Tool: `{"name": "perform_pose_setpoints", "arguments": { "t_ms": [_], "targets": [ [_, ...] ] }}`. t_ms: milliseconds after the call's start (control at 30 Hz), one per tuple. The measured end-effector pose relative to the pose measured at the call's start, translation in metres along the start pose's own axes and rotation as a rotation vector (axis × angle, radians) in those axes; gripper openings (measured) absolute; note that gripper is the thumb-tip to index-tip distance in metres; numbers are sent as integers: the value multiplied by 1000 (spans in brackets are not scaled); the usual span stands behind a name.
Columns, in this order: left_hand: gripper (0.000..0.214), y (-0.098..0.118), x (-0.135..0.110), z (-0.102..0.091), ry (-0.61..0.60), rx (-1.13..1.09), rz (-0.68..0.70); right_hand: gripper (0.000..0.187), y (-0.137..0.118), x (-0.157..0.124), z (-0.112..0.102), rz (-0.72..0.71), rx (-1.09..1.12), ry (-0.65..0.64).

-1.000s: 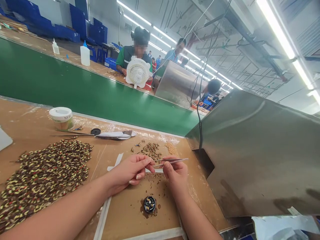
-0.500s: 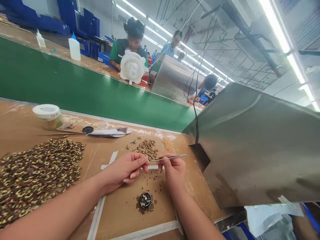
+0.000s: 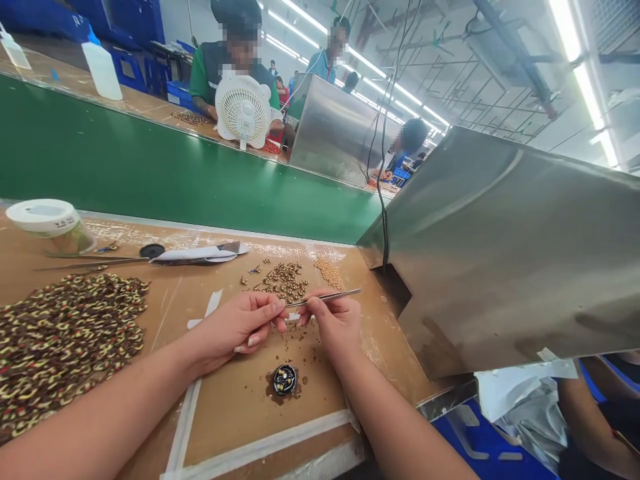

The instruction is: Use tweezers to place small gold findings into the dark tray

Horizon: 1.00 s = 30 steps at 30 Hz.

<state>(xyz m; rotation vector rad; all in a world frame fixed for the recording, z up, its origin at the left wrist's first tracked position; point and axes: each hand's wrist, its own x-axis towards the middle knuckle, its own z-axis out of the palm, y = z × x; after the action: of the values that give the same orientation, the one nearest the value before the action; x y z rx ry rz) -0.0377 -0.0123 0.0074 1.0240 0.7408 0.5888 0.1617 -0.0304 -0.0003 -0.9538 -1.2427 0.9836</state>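
Observation:
My right hand (image 3: 336, 321) grips a pair of metal tweezers (image 3: 345, 293), its tips pointing left to the fingertips of my left hand (image 3: 253, 320). Thumb and forefinger of the left hand are pinched together; whatever lies between them is too small and covered to make out. Just beyond both hands is a loose pile of small dark-and-gold pieces (image 3: 284, 280). To its right lies a patch of tan beads (image 3: 329, 273). Nearer to me, a small black round dish (image 3: 285, 381) holds glossy dark liquid and a few little round pieces, with wet stains around it.
A big heap of brown, yellow-marked pieces (image 3: 75, 333) covers the left. Behind it are a lidded tub (image 3: 55, 227) and scissors-like long blades wrapped in white (image 3: 195, 254). A green belt (image 3: 200, 180) runs across; a metal panel (image 3: 490, 267) stands right. Co-workers sit opposite.
The camera view has shifted, so the table appears farther left and higher. Both hands stay together with the tweezers at the left fingertips; the tweezers' visible angle is a little steeper.

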Motion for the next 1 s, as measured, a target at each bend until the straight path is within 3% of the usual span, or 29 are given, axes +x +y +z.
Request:
{"name": "perform_pose_setpoints", "arguments": {
  "t_ms": [233, 467, 1000],
  "targets": [
    [51, -1, 1, -1, -2, -7, 27, 23, 0, 1, -1, -60, -43, -8],
    [46, -4, 1, -2, 29, -44, 36, 10, -4, 0, -5, -139, -231, 11],
    [44, -11, 3, 0, 70, -119, 121, 10, -1, 10, -28, -228, -308, -194]
  ]
}}
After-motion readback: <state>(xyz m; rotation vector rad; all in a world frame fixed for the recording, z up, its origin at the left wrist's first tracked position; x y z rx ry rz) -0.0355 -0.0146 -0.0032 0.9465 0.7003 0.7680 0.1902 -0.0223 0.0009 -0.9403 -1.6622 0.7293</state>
